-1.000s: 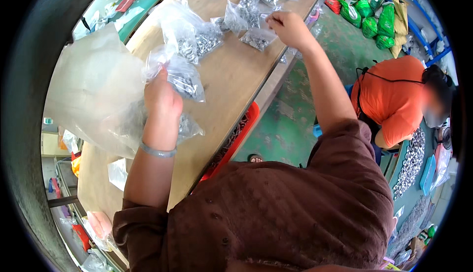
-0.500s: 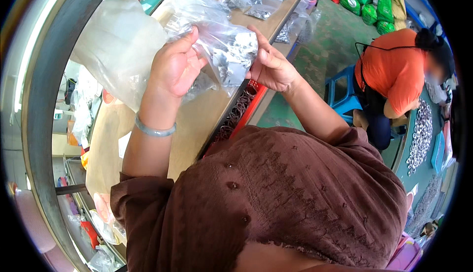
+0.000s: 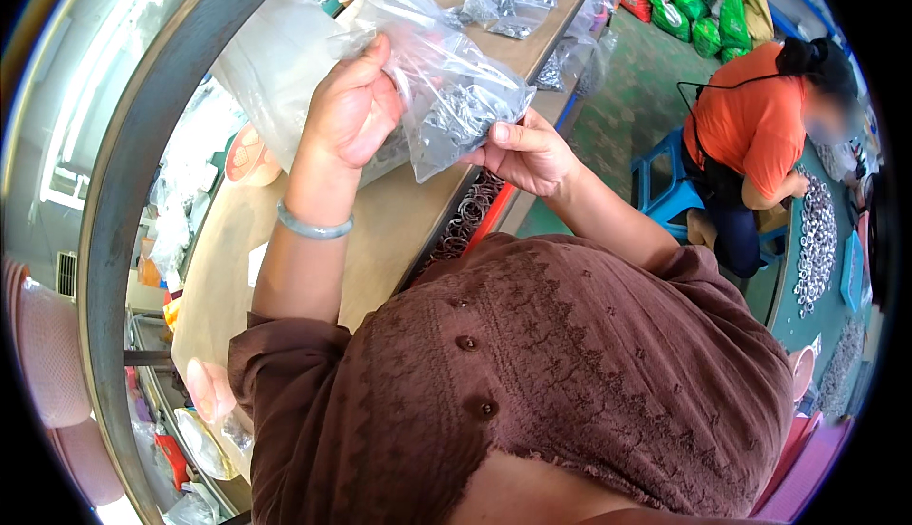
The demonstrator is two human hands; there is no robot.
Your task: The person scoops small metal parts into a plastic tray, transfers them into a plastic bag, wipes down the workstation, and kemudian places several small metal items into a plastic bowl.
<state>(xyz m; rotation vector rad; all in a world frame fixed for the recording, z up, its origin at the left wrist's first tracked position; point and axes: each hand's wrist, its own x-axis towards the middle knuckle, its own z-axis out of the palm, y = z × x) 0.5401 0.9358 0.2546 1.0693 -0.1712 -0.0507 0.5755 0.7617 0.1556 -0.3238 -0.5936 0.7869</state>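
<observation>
A clear plastic bag (image 3: 454,83) hangs tilted above the table, with small silvery metal parts (image 3: 464,114) gathered in its lower end. My left hand (image 3: 356,112) is closed on the gathered plastic at the bag's upper left side; a grey-white bangle circles that wrist. At the lower right corner, my right hand (image 3: 532,152) pinches the bag, thumb on the front and fingers underneath. A large cloudy plastic bag (image 3: 275,74) spreads out left of my left hand. Whether that hand also grips it, I cannot tell.
Several filled bags (image 3: 508,7) lie at the table's (image 3: 380,230) far end. A red-edged crate of dark rings (image 3: 478,210) is beside the table. A metal frame post (image 3: 95,240) curves along the left. On the right, a person in orange (image 3: 750,116) sits on a blue stool (image 3: 665,183).
The metal parts have settled in a heap at the bag's lower end. My right thumb now presses on the bag's front. The large cloudy bag has shifted and looks narrower.
</observation>
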